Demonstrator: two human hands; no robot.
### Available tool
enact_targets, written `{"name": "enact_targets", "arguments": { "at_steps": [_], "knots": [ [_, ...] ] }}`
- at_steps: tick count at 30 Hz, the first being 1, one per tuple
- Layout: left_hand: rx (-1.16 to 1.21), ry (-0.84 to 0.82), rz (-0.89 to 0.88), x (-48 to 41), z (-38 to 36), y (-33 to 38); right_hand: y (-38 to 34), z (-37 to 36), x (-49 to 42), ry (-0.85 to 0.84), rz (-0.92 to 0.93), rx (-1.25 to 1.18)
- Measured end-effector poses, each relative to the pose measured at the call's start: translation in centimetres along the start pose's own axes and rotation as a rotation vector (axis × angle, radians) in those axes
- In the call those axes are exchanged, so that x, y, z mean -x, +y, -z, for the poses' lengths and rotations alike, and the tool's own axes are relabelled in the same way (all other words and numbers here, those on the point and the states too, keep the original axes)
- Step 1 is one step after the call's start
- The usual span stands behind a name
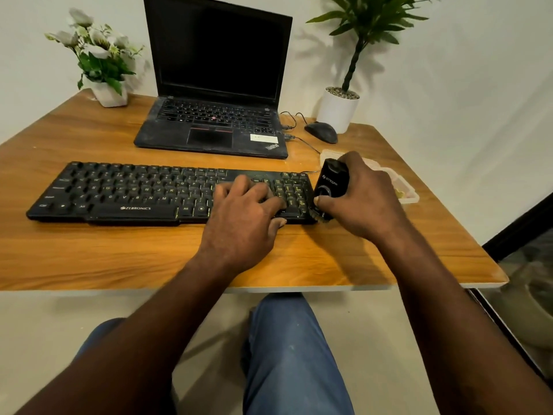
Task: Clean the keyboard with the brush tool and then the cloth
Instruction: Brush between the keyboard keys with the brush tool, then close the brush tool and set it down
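A black keyboard (125, 191) lies flat across the wooden table (89, 253). My left hand (244, 218) rests palm down on its right part, fingers spread over the keys and thumb at the front edge. My right hand (363, 197) grips a black brush tool (329, 185) upright at the keyboard's right end. Its bristles touch the table beside the number pad. A clear plastic container (405, 194) sits behind my right hand, mostly hidden. I cannot make out a cloth.
An open black laptop (215, 115) stands behind the keyboard. A black mouse (321, 131) and cables lie to its right, near a white potted plant (338, 109). A flower pot (109, 94) is at the back left. The table edge runs close to my knees.
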State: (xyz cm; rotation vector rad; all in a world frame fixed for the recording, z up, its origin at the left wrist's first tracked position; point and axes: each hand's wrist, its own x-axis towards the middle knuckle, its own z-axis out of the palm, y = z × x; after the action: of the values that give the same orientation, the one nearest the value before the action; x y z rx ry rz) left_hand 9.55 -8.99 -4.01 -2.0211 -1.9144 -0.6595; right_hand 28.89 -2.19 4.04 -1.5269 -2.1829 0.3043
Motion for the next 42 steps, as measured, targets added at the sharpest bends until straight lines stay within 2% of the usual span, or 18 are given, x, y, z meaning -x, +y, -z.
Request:
{"name": "enact_targets", "arguments": {
  "at_steps": [5,7,12,16,23,28,35,42],
  "knots": [
    [-0.008,0.018,-0.005,0.1,0.0,0.1,2.2,0.1,3.8,0.001,-0.089,-0.215],
    [-0.017,0.027,-0.016,0.2,0.1,0.2,3.2,-0.3,4.7,-0.007,-0.15,-0.38],
    [0.035,0.041,-0.045,0.5,0.2,1.0,5.4,-2.0,5.9,0.137,-0.292,-0.83],
    [0.125,0.034,-0.118,0.7,0.1,2.6,6.5,-2.7,6.3,0.198,-0.311,-0.996],
    [0.212,-0.059,-0.124,-0.7,-0.6,6.0,7.3,-3.0,6.3,0.161,-0.297,-1.062],
    [0.208,-0.062,-0.148,-1.4,-1.0,7.8,7.3,-3.0,6.3,0.137,-0.295,-1.047],
    [0.192,-0.089,-0.121,-1.5,-1.0,8.1,6.9,-3.3,6.3,0.136,-0.268,-0.903],
    [0.191,-0.089,-0.106,-1.2,-1.0,7.8,6.2,-3.6,6.5,0.199,-0.254,-0.642]
  ]
}}
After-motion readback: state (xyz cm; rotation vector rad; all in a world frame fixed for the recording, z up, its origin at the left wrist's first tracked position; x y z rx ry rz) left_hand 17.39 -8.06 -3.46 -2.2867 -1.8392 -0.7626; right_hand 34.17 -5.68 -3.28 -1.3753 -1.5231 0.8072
